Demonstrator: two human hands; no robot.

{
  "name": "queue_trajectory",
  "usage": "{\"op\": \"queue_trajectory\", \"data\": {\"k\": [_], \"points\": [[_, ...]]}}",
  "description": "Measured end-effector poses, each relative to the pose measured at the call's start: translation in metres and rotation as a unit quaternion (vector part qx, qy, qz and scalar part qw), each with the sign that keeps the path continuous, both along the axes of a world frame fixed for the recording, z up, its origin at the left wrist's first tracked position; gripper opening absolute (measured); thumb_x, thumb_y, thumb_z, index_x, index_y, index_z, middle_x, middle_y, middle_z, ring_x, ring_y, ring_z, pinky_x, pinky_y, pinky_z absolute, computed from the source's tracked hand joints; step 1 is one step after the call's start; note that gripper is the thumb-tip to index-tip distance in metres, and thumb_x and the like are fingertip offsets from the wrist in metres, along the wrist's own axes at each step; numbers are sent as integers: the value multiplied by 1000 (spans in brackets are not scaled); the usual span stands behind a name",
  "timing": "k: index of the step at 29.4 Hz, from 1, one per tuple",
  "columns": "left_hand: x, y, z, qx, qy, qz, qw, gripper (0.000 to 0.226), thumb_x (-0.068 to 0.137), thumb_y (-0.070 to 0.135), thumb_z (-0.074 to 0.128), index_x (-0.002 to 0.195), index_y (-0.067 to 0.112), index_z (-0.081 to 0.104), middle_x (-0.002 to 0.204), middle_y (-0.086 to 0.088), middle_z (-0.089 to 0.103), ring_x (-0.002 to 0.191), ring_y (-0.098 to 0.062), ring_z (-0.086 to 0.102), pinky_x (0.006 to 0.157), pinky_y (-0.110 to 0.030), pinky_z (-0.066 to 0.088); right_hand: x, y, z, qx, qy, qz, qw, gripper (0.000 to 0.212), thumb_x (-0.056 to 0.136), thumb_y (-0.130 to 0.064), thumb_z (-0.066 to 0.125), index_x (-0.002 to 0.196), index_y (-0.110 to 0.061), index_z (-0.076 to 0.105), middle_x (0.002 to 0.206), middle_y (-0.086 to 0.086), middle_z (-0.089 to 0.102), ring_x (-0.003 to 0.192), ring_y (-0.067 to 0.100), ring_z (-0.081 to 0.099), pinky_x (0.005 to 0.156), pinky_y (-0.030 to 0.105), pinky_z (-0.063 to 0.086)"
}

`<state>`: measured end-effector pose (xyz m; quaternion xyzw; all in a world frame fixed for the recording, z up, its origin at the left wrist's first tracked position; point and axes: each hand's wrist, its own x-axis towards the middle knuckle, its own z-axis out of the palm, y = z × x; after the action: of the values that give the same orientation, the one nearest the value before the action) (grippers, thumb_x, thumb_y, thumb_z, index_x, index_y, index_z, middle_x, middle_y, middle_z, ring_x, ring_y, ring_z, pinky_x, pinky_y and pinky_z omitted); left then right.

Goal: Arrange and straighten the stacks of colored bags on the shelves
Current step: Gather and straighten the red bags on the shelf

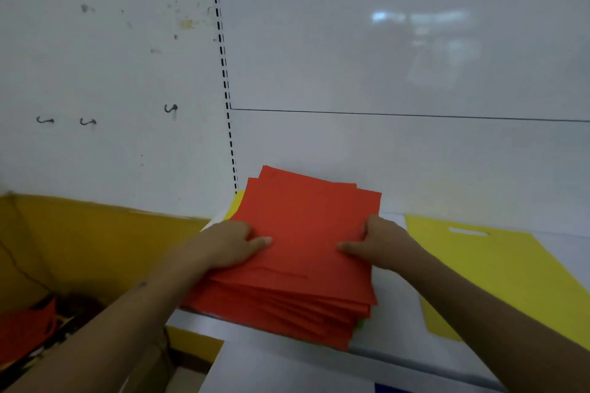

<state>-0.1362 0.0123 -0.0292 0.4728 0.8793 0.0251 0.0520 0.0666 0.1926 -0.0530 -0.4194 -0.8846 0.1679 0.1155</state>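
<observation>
A thick stack of red bags (303,233) lies on the white shelf (399,351), its layers fanned unevenly at the near edge and the far corners. My left hand (230,246) grips the stack's left edge, thumb on top. On the right edge, my right hand (380,242) holds the stack the same way. A yellow bag corner (234,206) peeks out under the stack at the far left. A flat yellow bag (498,274) with a cut-out handle lies on the shelf to the right.
A white back panel (383,57) rises behind the shelf, with a slotted upright (223,73) at its left end. Left of the shelf stands a yellow-walled bin (95,242) with red bags (25,329) low inside it.
</observation>
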Motion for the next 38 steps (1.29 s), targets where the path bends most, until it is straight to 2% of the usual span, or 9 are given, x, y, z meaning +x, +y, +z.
{"op": "queue_trajectory", "data": {"k": [5, 9, 13, 17, 19, 23, 29, 32, 38], "points": [[6, 8, -5, 18, -9, -90, 996, 57, 91, 62, 36, 114, 15, 57, 122, -10, 59, 109, -25, 55, 88, -32, 42, 18, 5, -12, -98, 127, -104, 982, 73, 72, -45, 77, 118, -4, 38, 109, 14, 56, 96, 29, 60, 72, 38, 51], [8, 6, -5, 71, -54, -138, 986, 57, 92, 55, 42, 136, 18, 47, 141, -4, 48, 127, -19, 45, 102, -26, 34, 29, 3, -19, -187, 210, -119, 952, 36, 77, -25, 77, 90, 6, 65, 78, 14, 67, 62, 22, 61, 54, 27, 45], [-6, 2, -2, 179, -177, -109, 962, 49, 92, 44, 53, 133, 17, 51, 139, 1, 48, 126, -12, 44, 99, -19, 29, 34, 0, -17, -80, 208, -117, 968, 29, 75, -22, 77, 75, 4, 65, 66, 17, 64, 59, 23, 56, 58, 33, 45], [-18, -3, 5, 263, -363, -51, 893, 13, 94, 23, 55, 104, 19, 63, 105, 7, 61, 97, -8, 53, 79, -16, 39, 39, -9, -13, -28, 195, -118, 973, 16, 80, -21, 71, 74, -8, 64, 70, 10, 65, 67, 27, 62, 62, 33, 45], [-25, -3, 9, 277, -485, -13, 829, 6, 93, 18, 56, 92, 21, 61, 102, 4, 60, 94, -7, 54, 89, -20, 42, 42, -13, -13, -35, 192, -139, 971, 14, 82, -18, 68, 73, -8, 62, 71, 11, 65, 68, 28, 62, 61, 34, 46], [-39, 6, 10, 291, -554, 23, 780, 2, 90, 12, 59, 92, 14, 60, 97, -6, 59, 89, -16, 55, 84, -29, 47, 45, -25, -13, -180, 275, -159, 931, 8, 86, -9, 62, 82, -3, 65, 73, 17, 69, 55, 24, 64, 50, 29, 50], [-45, 21, 11, 256, -510, 14, 821, 12, 90, 9, 59, 95, 18, 53, 74, -3, 53, 59, -10, 49, 52, -20, 38, 43, -30, -10, -229, 297, -149, 915, 12, 88, -9, 61, 79, -3, 68, 59, 9, 67, 42, 15, 60, 40, 20, 45], [-44, 27, 12, 275, -476, -24, 835, 35, 89, 8, 60, 117, 26, 47, 77, -2, 56, 63, -12, 54, 53, -21, 40, 38, -30, -10, -220, 296, -155, 917, 13, 88, -12, 62, 80, -3, 67, 61, 8, 67, 42, 14, 59, 41, 19, 44], [-34, 34, 13, 269, -433, -73, 857, 22, 82, 16, 71, 101, 18, 59, 96, 0, 68, 77, -10, 69, 64, -23, 56, 29, -29, -8, -198, 299, -175, 917, 16, 87, -22, 63, 81, -7, 63, 69, 8, 65, 49, 15, 58, 43, 19, 41]]}}
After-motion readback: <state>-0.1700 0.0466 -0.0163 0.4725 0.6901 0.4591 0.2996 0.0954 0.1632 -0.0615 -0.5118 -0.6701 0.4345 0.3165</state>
